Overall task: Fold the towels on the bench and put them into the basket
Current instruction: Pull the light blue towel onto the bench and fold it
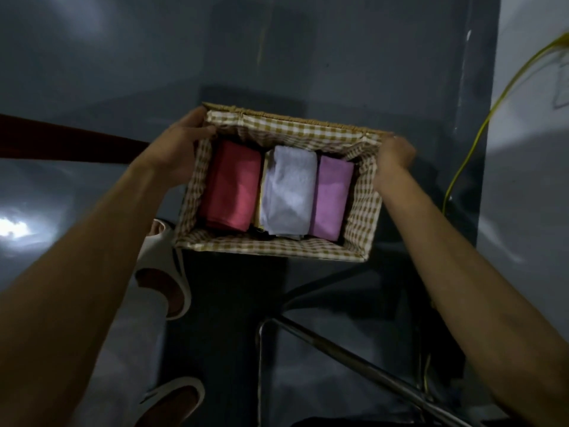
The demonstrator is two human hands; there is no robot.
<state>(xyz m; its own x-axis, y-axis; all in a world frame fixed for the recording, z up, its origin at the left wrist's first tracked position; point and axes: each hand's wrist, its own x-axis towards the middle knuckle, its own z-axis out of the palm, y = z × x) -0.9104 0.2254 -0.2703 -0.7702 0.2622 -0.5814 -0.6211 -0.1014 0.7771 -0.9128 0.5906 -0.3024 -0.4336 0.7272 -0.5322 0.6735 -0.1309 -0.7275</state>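
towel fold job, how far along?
Done: a red towel, a white towel and a purple towel lie folded side by side in the basket, a yellow edge showing between red and white. In hand: the left hand and right hand grip the basket's two short ends. Left: no loose towel is in view, but I cannot make out the bench to confirm.

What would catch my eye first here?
The checked-lined basket in the middle, gripped at either end by the left hand and right hand. Inside lie a red towel at left, a white towel in the centre, a purple towel at right, all folded.
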